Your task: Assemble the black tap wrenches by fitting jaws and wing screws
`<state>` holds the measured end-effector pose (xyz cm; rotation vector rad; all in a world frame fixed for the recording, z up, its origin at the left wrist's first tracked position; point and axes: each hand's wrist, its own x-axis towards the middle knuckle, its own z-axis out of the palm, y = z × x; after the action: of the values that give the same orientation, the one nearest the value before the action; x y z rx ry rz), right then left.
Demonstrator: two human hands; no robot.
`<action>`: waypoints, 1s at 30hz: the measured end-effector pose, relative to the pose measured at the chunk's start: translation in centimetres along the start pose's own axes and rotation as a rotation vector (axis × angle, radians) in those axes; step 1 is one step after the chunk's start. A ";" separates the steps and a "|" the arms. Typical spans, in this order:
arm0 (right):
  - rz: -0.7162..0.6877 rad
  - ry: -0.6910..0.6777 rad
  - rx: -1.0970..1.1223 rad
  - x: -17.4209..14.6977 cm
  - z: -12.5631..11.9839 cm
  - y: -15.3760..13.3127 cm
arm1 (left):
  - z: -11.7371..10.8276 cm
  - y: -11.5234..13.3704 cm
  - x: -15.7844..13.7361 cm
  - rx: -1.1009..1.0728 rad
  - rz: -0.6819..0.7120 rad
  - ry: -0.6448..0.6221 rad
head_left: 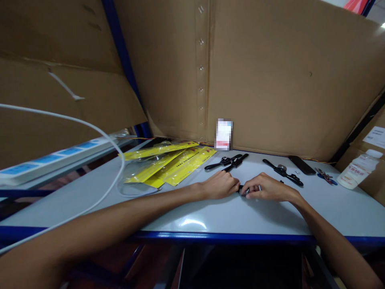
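Note:
My left hand (221, 185) is closed round one handle of a black spokeshave (240, 188) at the middle of the table. My right hand (264, 188) bends over the tool's metal middle, thumb and fingers pinched at it; the fingers cover most of that part. Just behind the left hand lie more black spokeshaves (237, 160), crossing each other. Another spokeshave (282, 171) rests apart, beyond my right hand, with a small shiny piece beside it.
Yellow card packs with clear plastic (186, 164) are heaped at the left. A white cable (99, 128) loops over the left side near a power strip (57, 158). A phone (224, 134) leans on the cardboard; a dark phone (302, 165), keys (324, 176) and a bottle (357, 172) stand right.

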<state>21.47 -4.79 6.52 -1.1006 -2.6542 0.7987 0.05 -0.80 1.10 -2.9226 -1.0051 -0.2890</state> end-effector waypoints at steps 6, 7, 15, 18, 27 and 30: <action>0.013 0.038 -0.003 0.3 0.6 -0.2 | 0.1 -0.1 -0.1 -0.015 -0.002 0.007; 0.017 0.046 0.006 0.4 0.8 -0.2 | 0.1 -0.1 -0.1 -0.014 -0.004 0.007; 0.030 0.099 -0.012 0.7 1.4 0.1 | 0.2 -0.1 0.0 0.012 -0.018 -0.016; 0.054 0.110 -0.068 0.5 1.3 0.4 | 0.2 -0.1 0.0 0.034 -0.003 -0.006; 0.128 0.116 -0.210 0.7 1.3 0.1 | 0.0 0.0 -0.1 0.028 -0.004 -0.006; 0.073 0.056 0.009 0.5 0.7 -0.1 | 0.1 0.0 -0.1 0.029 0.004 0.004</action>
<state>20.80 -4.85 5.95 -1.2051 -2.5758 0.7801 0.00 -0.79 0.97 -2.8968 -0.9938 -0.2776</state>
